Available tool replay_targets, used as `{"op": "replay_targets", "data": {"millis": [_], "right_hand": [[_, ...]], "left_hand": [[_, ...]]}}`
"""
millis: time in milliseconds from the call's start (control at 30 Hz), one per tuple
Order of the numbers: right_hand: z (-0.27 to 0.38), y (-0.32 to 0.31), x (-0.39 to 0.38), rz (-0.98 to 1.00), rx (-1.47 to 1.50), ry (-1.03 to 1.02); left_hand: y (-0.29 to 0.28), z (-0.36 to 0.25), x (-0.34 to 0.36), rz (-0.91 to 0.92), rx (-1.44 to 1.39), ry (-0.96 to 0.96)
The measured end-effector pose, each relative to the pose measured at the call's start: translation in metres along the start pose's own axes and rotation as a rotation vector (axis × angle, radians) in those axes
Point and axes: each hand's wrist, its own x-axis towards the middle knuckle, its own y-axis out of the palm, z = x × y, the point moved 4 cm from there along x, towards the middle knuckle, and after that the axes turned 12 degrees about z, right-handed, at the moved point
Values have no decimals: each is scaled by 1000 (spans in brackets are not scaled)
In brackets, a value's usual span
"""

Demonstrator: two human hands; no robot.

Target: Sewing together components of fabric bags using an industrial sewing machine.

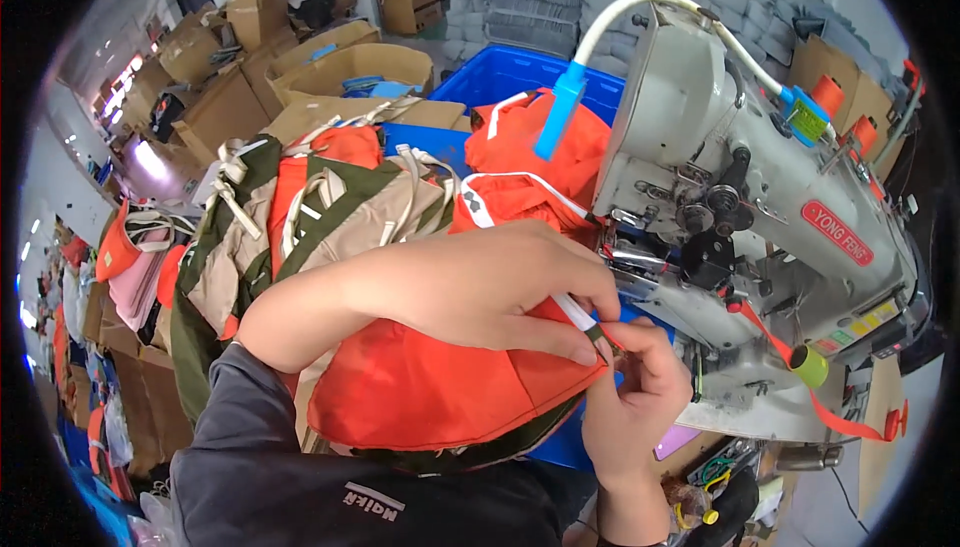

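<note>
An orange fabric piece with dark green cloth under its lower edge lies across my front. My left hand reaches over it from the left, fingers closed at its right corner beside a white strap. At that same corner, thumb and fingers of my right hand pinch the cloth edge and the strap's dark end. The grey sewing machine stands just right of both hands. More orange fabric with white trim is bunched beyond my left hand, against the machine.
A pile of beige, green and orange sewn pieces with white straps lies to the left. Behind it stand a blue crate and cardboard boxes. Red tape hangs at the machine's front. Tools lie at lower right.
</note>
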Motion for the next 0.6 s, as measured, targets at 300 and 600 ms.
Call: {"op": "replay_targets", "data": {"millis": [300,600], "right_hand": [[1,3,-27,-123,179,-55],[6,-5,-18,36,-253,29]], "left_hand": [[10,12,-1,-165,70,58],[2,6,-5,-168,54,-3]]}}
